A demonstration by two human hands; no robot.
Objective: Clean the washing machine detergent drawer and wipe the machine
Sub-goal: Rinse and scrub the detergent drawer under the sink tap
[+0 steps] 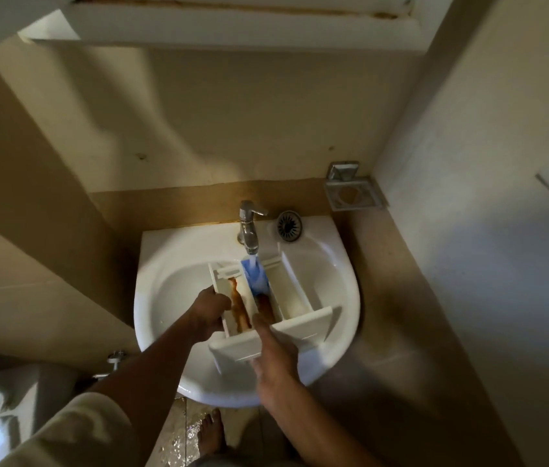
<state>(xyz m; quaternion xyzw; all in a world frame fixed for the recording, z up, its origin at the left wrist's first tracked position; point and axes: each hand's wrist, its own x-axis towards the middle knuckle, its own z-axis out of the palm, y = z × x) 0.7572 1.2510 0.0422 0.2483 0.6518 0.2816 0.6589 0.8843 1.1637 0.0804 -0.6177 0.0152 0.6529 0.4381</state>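
The white detergent drawer (295, 299) lies inside the white sink (172, 284), its front panel toward me. Brown grime streaks its left and middle compartments. A blue insert (255, 277) sits at the far end of the middle compartment, and water from the chrome tap (249, 227) falls onto it. My left hand (208, 313) grips the drawer's left wall. My right hand (275, 353) holds the front panel, thumb over its top edge.
A round drain strainer (288, 225) rests on the sink's back rim. A metal wall holder (354, 192) hangs at the right. Beige tiled walls close in on both sides. A bare foot (211, 434) stands on the wet floor below.
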